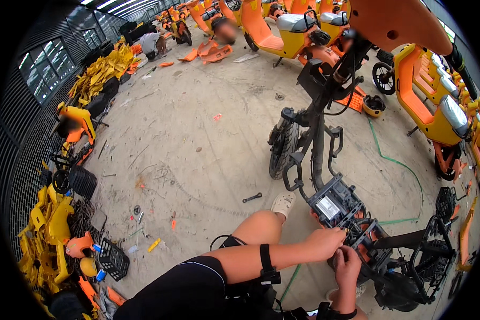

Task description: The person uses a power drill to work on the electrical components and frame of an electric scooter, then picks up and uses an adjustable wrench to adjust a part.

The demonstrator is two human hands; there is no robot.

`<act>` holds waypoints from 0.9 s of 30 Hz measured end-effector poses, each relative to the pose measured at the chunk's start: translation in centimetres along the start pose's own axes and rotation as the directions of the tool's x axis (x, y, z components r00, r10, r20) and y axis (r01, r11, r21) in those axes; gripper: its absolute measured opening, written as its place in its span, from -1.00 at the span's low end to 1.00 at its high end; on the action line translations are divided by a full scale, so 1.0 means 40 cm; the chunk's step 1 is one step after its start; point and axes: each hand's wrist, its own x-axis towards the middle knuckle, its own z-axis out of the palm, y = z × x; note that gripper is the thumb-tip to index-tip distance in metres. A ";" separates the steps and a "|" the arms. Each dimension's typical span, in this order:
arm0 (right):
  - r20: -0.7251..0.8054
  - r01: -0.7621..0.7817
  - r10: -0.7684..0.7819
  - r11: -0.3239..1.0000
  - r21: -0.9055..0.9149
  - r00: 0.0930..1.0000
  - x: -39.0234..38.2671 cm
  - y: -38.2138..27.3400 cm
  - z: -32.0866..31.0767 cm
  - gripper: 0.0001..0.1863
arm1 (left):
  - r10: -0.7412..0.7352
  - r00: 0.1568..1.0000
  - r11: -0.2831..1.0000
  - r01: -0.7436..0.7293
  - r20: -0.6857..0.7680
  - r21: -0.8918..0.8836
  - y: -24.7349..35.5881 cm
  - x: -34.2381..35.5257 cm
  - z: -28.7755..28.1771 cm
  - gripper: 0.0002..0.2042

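A stripped electric scooter frame (317, 154) stands in front of me, its body panels off. My left hand (327, 244) reaches across to the battery and wiring bay (357, 224) in its middle. Its fingers are closed at the bay's near edge, by a small brassy piece (347, 231) too small to name. Just below, my right hand (348, 265) has thumb and fingers pinched together beside the same bay. What either hand grips is hidden. A black box with a pale label (328, 207) sits in the bay ahead of my hands.
An open-ended wrench (252, 198) lies on the concrete floor. A green line (394, 154) runs along the floor at the right. Yellow panels (48, 224) and a black basket (113, 258) are heaped at left. Orange and yellow scooters (426, 101) stand behind; another person (152, 44) crouches far off.
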 end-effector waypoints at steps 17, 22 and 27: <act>0.221 -0.277 0.185 0.806 0.523 0.958 0.079 -0.042 0.010 -0.59 | 0.053 0.985 0.984 -0.079 -0.164 -0.161 -0.026 -0.051 -0.030 -0.78; 0.207 -0.322 0.250 0.803 0.502 0.946 0.070 -0.023 0.038 -0.54 | 0.232 0.958 0.971 -0.239 -0.170 -0.020 -0.035 -0.054 -0.048 -0.79; 0.169 -0.297 0.244 0.794 0.530 0.955 0.052 -0.030 0.049 -0.51 | 0.163 0.986 0.984 -0.164 -0.022 -0.074 -0.040 -0.038 -0.059 -0.81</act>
